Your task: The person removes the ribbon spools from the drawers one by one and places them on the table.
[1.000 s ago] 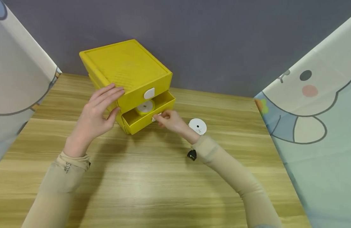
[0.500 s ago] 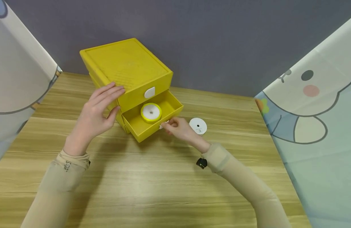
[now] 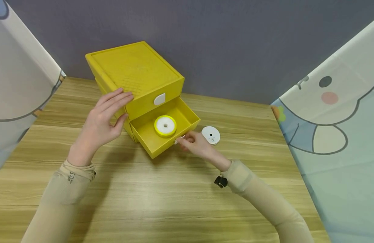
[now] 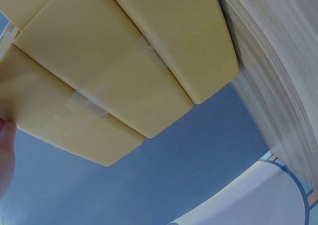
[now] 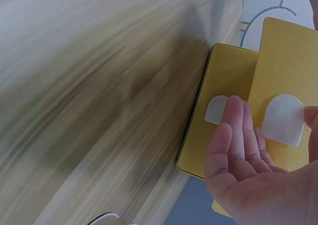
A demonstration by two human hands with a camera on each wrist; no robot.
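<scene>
A yellow drawer cabinet (image 3: 138, 67) stands on the wooden table in the head view, with its middle drawer (image 3: 183, 121) pulled well out. In that drawer lies a yellow-edged spool (image 3: 160, 124) with a white face. My left hand (image 3: 98, 123) rests on the cabinet's near left top corner, fingers extended over the top and thumb at the side. At the drawer front, my right hand (image 3: 199, 145) pinches the white handle (image 5: 283, 120). The right wrist view shows the thumb at the handle's edge and the other fingers beside it.
A white spool (image 3: 209, 131) lies flat on the table (image 3: 162, 195), just right of my right hand. The lowest drawer's white handle (image 5: 214, 109) is close by my fingertips. Behind the cabinet rises a grey wall (image 3: 223, 50); printed cloths hang at both sides.
My right hand has drawn the middle drawer further out, toward the front right, bringing the yellow-edged spool fully into sight. The left hand has stayed in place on the cabinet.
</scene>
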